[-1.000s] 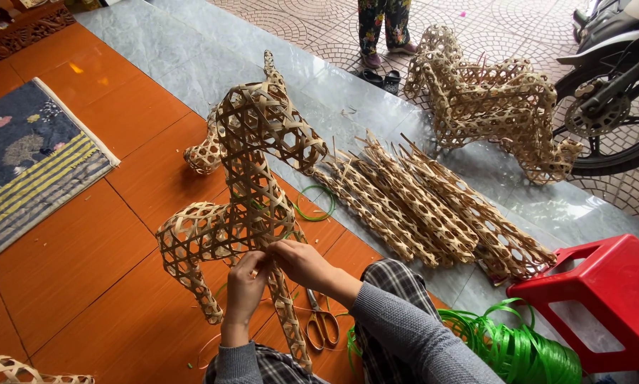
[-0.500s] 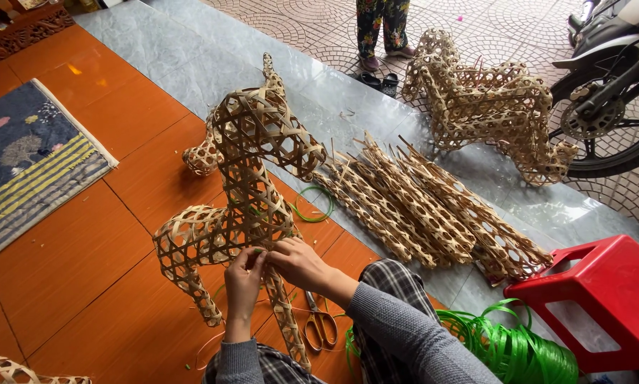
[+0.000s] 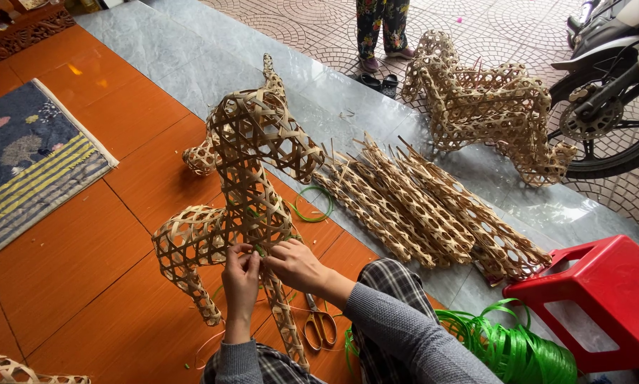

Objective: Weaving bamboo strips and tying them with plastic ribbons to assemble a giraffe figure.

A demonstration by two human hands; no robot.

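Note:
A woven bamboo animal figure [image 3: 248, 163] stands on the orange tiled floor in front of me, head up and away. Both my hands work at its chest, where a thin green strand shows. My left hand [image 3: 240, 276] pinches the weave from the left. My right hand [image 3: 294, 262] grips it from the right, fingers curled against the lattice. Scissors with tan handles [image 3: 321, 323] lie on the floor just below my right wrist.
Several long woven bamboo tubes [image 3: 426, 206] lie side by side on the grey stone strip. A second woven figure [image 3: 483, 99] stands behind them. A red plastic stool [image 3: 604, 299], green plastic strapping [image 3: 511, 345], a green loop [image 3: 312, 203], a rug [image 3: 28, 156], a motorbike wheel [image 3: 611, 124] and a standing person's legs [image 3: 382, 28] surround me.
My hands stay at the figure's chest with small finger shifts; the left hand has moved slightly closer to the right. The view has drifted a little.

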